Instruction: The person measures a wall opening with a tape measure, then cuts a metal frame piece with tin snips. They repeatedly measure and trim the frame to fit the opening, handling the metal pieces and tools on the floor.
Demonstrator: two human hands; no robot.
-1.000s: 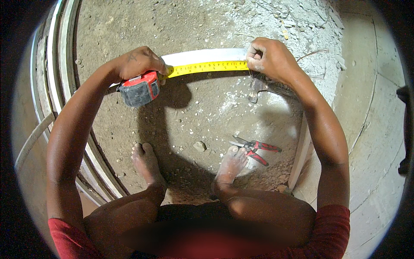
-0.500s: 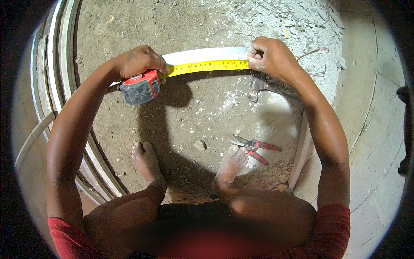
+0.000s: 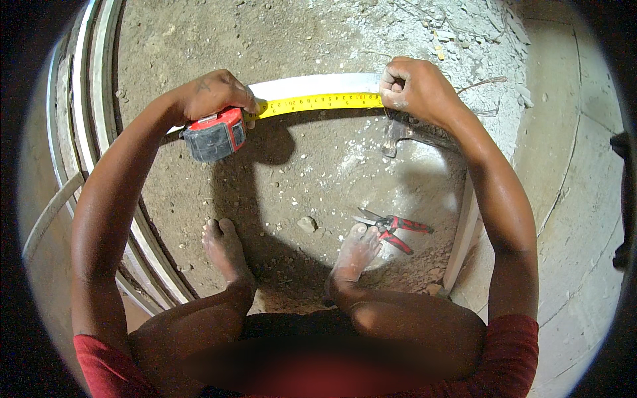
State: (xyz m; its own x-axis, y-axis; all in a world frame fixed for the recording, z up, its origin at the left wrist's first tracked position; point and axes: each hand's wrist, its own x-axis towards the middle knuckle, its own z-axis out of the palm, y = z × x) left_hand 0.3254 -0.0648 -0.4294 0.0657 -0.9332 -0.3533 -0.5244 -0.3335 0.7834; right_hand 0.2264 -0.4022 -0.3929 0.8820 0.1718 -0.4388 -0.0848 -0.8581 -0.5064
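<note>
A long white strip is stretched between my two hands, with the yellow blade of a tape measure running along its near edge. My left hand is closed on the strip and the blade where it leaves the red and dark grey tape measure case, which hangs just below my fingers. At the other side my right hand is closed in a pinch on the strip and the blade; its fingers hide what lies beyond. Under my right wrist a hammer lies on the ground, its handle partly in shadow.
Red-handled snips lie beside my right foot. Long pale strips run along the left side. Broken white chips and wires litter the far right ground. A concrete slab borders the right. A stone sits between my feet.
Almost nothing differs. The tape measure case has shifted very slightly to the left; both hands keep their hold.
</note>
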